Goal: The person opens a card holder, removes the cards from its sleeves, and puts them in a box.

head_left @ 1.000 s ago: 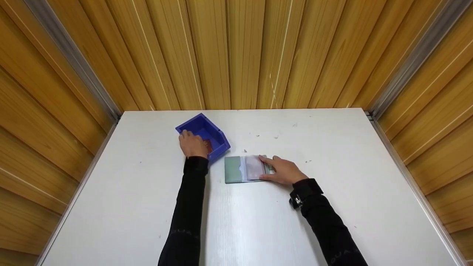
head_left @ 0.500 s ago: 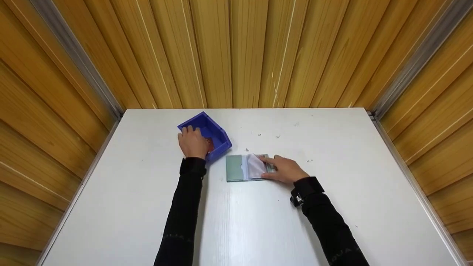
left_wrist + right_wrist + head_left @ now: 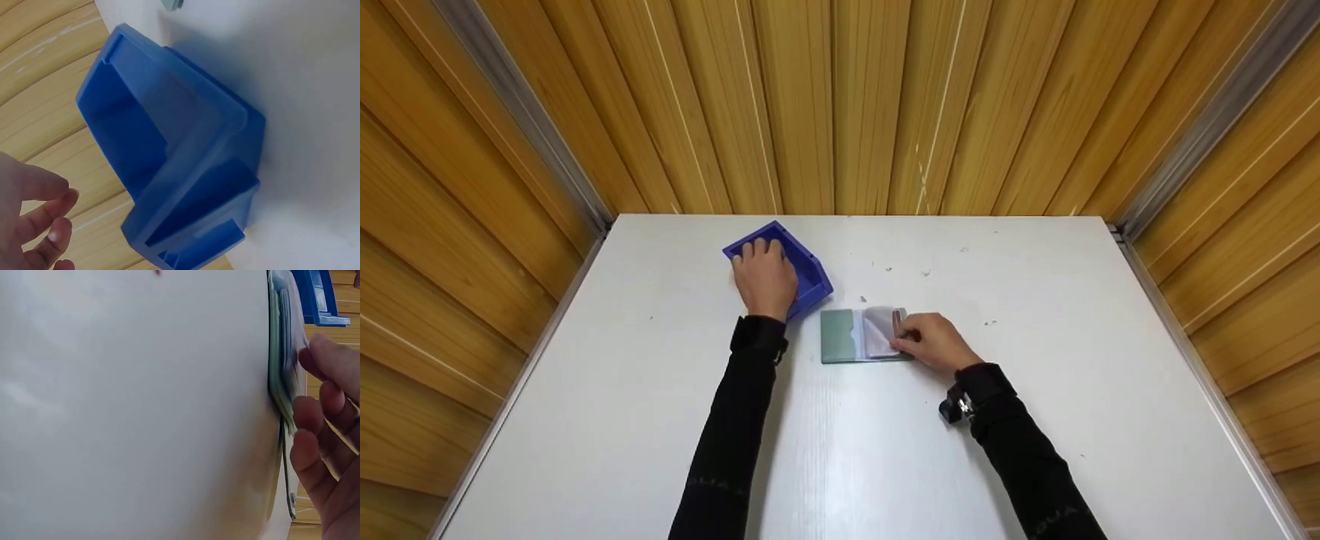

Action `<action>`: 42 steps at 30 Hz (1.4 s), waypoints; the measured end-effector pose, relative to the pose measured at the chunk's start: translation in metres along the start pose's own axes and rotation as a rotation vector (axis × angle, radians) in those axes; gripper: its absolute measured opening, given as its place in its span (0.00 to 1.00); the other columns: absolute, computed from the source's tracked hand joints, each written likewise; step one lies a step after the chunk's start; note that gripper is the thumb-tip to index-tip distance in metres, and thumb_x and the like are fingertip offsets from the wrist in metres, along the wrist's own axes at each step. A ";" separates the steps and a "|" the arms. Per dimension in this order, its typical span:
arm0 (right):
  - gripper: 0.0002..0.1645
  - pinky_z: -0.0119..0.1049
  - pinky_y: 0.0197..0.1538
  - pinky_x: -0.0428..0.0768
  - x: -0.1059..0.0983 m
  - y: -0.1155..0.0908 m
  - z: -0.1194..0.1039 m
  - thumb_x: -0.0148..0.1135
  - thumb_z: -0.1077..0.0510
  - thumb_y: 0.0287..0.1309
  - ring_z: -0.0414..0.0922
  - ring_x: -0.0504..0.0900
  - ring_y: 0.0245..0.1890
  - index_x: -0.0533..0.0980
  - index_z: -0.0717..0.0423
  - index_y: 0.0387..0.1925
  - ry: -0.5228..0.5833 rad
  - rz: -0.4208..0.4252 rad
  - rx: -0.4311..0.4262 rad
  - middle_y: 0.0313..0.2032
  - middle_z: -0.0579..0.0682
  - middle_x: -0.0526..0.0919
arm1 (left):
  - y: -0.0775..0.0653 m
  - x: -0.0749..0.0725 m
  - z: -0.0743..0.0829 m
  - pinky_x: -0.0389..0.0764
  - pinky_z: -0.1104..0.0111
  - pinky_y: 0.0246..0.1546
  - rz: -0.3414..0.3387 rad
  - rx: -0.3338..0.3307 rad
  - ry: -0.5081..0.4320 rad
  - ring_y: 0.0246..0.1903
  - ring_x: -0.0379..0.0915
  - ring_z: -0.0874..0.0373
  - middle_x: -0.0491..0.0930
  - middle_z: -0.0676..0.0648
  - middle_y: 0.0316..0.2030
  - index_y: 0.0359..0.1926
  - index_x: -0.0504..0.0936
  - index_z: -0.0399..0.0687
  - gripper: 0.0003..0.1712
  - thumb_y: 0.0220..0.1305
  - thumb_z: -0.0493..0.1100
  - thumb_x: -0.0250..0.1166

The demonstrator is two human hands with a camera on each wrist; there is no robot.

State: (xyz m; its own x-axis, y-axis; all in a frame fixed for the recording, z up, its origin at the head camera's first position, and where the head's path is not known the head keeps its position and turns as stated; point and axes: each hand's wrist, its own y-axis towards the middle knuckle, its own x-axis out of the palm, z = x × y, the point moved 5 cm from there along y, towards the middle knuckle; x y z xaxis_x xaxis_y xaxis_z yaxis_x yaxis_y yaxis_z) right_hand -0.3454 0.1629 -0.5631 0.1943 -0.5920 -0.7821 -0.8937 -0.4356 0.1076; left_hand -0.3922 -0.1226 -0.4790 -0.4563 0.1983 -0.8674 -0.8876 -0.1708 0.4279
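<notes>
My left hand (image 3: 765,281) hovers over the blue plastic bin (image 3: 813,279), hiding much of its inside in the head view. In the left wrist view the thumb and fingers of that hand (image 3: 42,219) are loosely bent beside the bin (image 3: 191,107), nothing visible between them. A green card holder (image 3: 837,336) lies spread on the table with clear plastic pages. At its right side my right hand (image 3: 937,341) pinches the edge of a clear page (image 3: 879,335) between thumb and forefinger. The right wrist view shows the holder (image 3: 275,354) edge-on, its pages stacked.
The white table (image 3: 825,450) carries small specks and scraps (image 3: 926,274) behind the holder. Wood-patterned panels (image 3: 855,105) rise at the back and sides, with metal corner posts (image 3: 532,112). The bin stands close to the holder's back left corner.
My left hand has shifted up and right over the bin, and the red card seen inside is now hidden. The right hand's fingers have drawn together on the clear page, whose corner lifted.
</notes>
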 end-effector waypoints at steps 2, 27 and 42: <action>0.07 0.35 0.38 0.69 0.000 0.000 0.000 0.73 0.55 0.62 0.39 0.73 0.28 0.85 0.51 0.30 0.018 -0.003 0.012 0.26 0.43 0.81 | 0.000 -0.002 0.002 0.74 0.52 0.53 0.010 0.008 0.000 0.54 0.76 0.43 0.83 0.40 0.52 0.57 0.84 0.44 0.17 0.73 0.45 0.61; 0.19 0.45 0.49 0.78 0.039 0.007 -0.049 0.61 0.54 0.71 0.45 0.79 0.43 0.83 0.44 0.60 -0.165 -0.157 -0.092 0.46 0.50 0.84 | -0.042 -0.003 0.037 0.80 0.54 0.43 -0.092 0.385 -0.166 0.43 0.82 0.46 0.85 0.45 0.43 0.49 0.85 0.47 0.13 0.65 0.42 0.68; 0.24 0.46 0.49 0.79 0.032 0.008 -0.035 0.64 0.53 0.70 0.46 0.80 0.43 0.79 0.45 0.66 -0.127 -0.145 -0.043 0.42 0.48 0.83 | -0.100 0.036 0.042 0.84 0.52 0.39 -0.406 0.508 0.025 0.42 0.87 0.44 0.88 0.43 0.48 0.61 0.84 0.48 0.28 0.61 0.51 0.74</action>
State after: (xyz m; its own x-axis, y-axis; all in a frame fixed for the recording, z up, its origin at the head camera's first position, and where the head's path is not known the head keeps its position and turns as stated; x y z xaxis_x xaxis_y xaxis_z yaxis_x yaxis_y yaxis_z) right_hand -0.3324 0.1168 -0.5654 0.2645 -0.4317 -0.8624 -0.8417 -0.5398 0.0121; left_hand -0.3226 -0.0574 -0.5424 -0.0819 0.1275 -0.9885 -0.9113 0.3919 0.1261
